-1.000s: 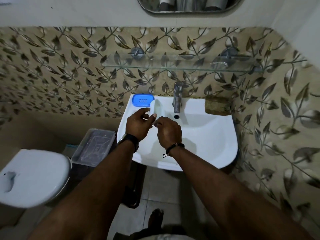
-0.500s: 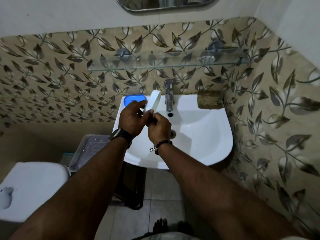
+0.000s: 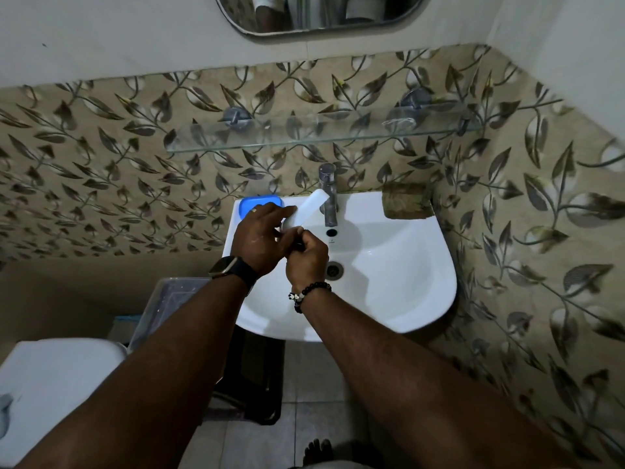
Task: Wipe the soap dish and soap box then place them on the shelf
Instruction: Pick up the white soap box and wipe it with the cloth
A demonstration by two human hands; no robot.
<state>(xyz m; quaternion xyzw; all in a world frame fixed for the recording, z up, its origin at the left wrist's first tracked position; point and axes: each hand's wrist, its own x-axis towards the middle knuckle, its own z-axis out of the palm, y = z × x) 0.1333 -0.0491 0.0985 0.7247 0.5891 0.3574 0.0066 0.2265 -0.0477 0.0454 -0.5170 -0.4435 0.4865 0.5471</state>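
A white soap box is held tilted over the back of the white sink, its upper end close to the tap. My left hand grips its left side from above. My right hand is closed on its lower end; whether a cloth is in it is hidden. A blue soap dish lies on the sink's back left corner, partly covered by my left hand. The glass shelf on the wall above the tap is bare.
A brown pad sits on the sink's back right corner. A clear plastic bin stands left of the sink, and a white toilet lid is at the lower left. A mirror hangs above. The tiled side wall is close on the right.
Both hands have lifted the white soap box slightly toward the tap, and it now tilts further to the upper right. The blue soap dish has stayed put.
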